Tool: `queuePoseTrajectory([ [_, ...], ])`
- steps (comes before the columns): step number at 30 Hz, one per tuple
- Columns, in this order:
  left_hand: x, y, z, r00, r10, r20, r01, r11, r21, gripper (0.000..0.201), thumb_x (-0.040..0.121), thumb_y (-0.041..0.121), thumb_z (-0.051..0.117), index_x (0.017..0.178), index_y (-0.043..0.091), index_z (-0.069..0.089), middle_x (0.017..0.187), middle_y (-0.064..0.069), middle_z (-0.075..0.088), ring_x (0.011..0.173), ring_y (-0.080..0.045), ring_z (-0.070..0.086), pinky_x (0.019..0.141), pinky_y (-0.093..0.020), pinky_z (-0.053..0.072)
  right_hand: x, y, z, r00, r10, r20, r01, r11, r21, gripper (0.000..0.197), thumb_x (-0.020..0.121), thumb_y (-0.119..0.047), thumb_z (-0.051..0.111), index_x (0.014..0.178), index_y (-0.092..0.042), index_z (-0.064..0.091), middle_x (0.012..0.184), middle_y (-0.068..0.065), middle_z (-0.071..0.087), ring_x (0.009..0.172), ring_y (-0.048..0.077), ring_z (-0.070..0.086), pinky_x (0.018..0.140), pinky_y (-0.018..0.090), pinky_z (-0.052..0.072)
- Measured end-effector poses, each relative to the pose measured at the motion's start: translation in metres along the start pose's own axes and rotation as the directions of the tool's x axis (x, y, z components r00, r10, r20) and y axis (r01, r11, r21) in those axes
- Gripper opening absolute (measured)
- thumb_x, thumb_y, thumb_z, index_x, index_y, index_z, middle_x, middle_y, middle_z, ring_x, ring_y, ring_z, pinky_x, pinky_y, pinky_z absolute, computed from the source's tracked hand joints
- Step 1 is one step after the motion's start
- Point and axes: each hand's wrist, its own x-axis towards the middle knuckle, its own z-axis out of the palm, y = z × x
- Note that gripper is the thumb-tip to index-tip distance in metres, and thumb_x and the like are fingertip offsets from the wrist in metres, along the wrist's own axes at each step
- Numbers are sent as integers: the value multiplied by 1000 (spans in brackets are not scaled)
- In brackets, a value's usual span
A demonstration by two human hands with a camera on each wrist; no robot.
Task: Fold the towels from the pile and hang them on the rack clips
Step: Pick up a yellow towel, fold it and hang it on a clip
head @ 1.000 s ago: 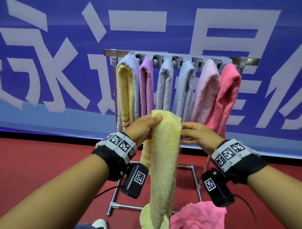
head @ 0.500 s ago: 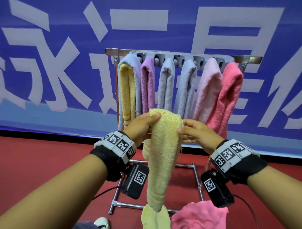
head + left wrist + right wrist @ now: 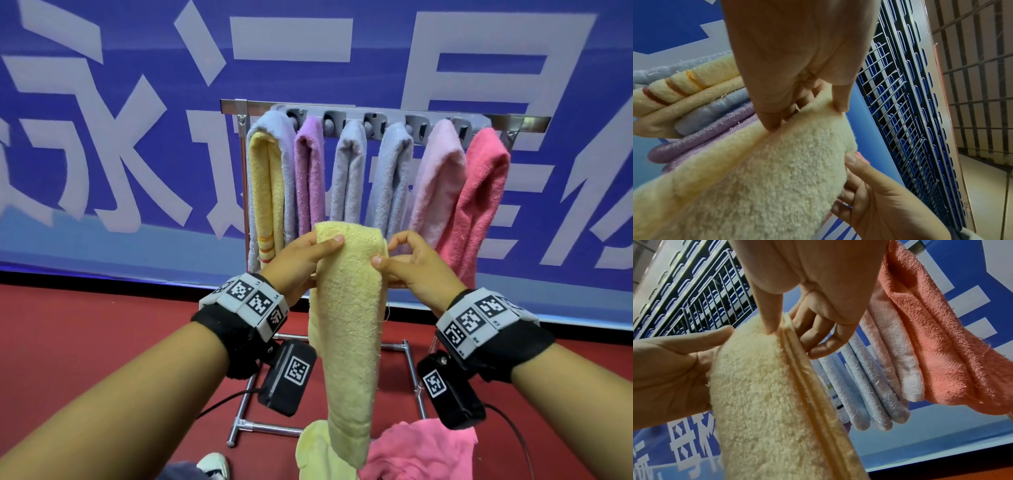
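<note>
A pale yellow towel (image 3: 349, 329) hangs folded lengthwise in front of the rack (image 3: 376, 118). My left hand (image 3: 301, 260) pinches its top left edge, thumb on the front, as the left wrist view also shows on the yellow towel (image 3: 777, 170). My right hand (image 3: 407, 263) pinches the right hem with thumb and fingers; in the right wrist view the thumb presses the doubled hem of the towel (image 3: 777, 402). The rack clips hold several folded towels: yellow striped (image 3: 267, 195), purple (image 3: 310, 174), grey ones (image 3: 349, 171), pale pink (image 3: 438, 178) and coral pink (image 3: 479, 195).
A loose pink towel (image 3: 421, 448) and another yellow one (image 3: 315, 452) lie in a pile below my hands. The rack's metal base (image 3: 260, 425) stands on red floor before a blue banner (image 3: 137, 102). A shoe (image 3: 212, 466) shows at the bottom edge.
Both hands have lifted the yellow towel's top a little toward the rack. My right hand has shifted from touching the edge to pinching the hem; the towel's lower end has risen.
</note>
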Motion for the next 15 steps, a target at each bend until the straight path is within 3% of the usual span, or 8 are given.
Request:
queuePoseTrajectory([
  [3,-1,0,1,999,4,32,-4,1000,8,26,94,30,53,118,23,60,111,5,69,102,-13,64,86,-31,49,-3,4,-2,1000,-8,-23,6,997,-82,21,82,-7,67,72,-14,50,54,0,51,48,10,46,52,20,39],
  [5,-1,0,3,999,7,47,-8,1000,14,30,94,29,53,123,21,57,116,2,67,107,-15,63,91,-33,47,-6,5,-4,1000,11,-15,-14,985,-169,17,80,-13,71,73,-16,57,62,-1,61,56,8,57,58,18,44],
  [8,0,-2,4,998,11,61,-12,1000,15,35,94,26,54,127,16,55,121,-3,66,110,-18,62,88,-32,48,-7,8,-5,1000,-13,11,15,977,-211,16,82,-11,69,70,-15,58,67,4,60,58,6,56,56,14,43],
  [12,3,-2,1,999,36,14,-36,999,-11,32,90,18,60,121,14,57,117,-6,67,105,-19,64,93,-37,49,-4,7,-8,999,-36,22,39,985,-168,19,87,-4,62,72,-11,52,68,15,50,55,14,50,55,19,39],
  [15,4,-2,-1,999,45,-19,-45,998,-36,28,88,15,63,116,15,60,113,-4,68,98,-17,65,95,-37,48,-1,6,-8,999,-33,-7,31,989,-145,18,89,-2,58,75,-10,49,56,11,53,50,13,50,52,20,40],
])
